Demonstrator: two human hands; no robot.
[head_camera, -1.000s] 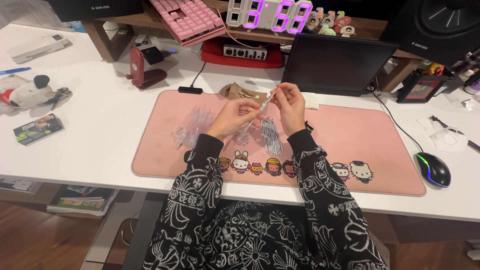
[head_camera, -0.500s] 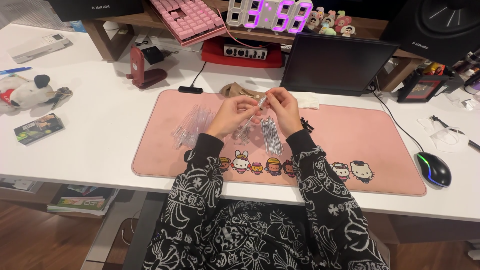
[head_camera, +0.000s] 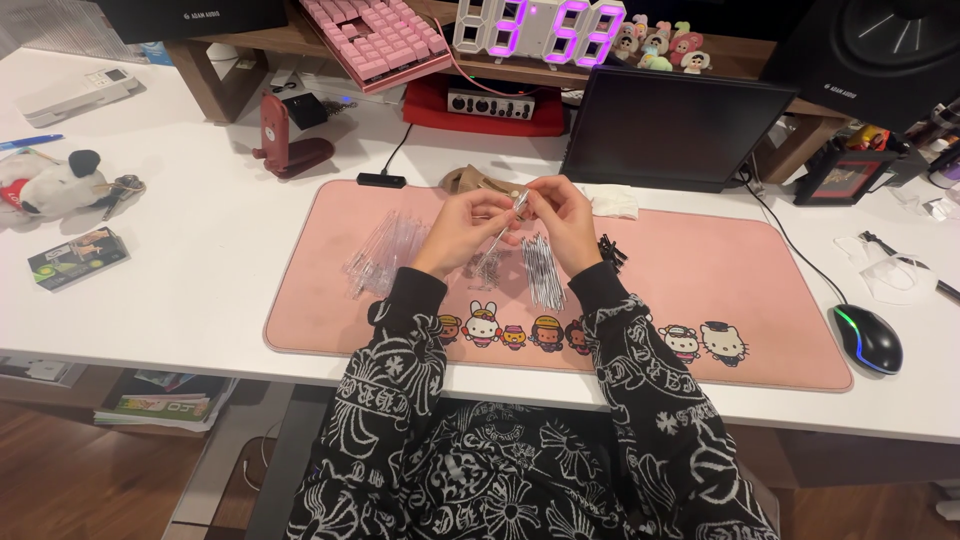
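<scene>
Left hand (head_camera: 468, 228): I see it pinching the thin clear tube (head_camera: 505, 228) at its lower end.
Right hand (head_camera: 560, 215): fingers pinch the tube's top end.
Tube: above the pink mat (head_camera: 700, 260), between clear pile (head_camera: 385, 250) and dark-tipped pile (head_camera: 543, 272).

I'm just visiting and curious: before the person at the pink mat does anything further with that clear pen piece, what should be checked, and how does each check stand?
1. Both hands on the piece: left hand and right hand meet at the clear pen tube. Ok.
2. Tube over the pink mat, so a drop lands softly: ok.
3. Pile of clear tubes close to the left hand: ok.
4. Bundle of refills near the right hand: ok.
5. Small black parts within reach: ok.
6. Refill fully seated inside the tube: cannot tell, too small.
</scene>
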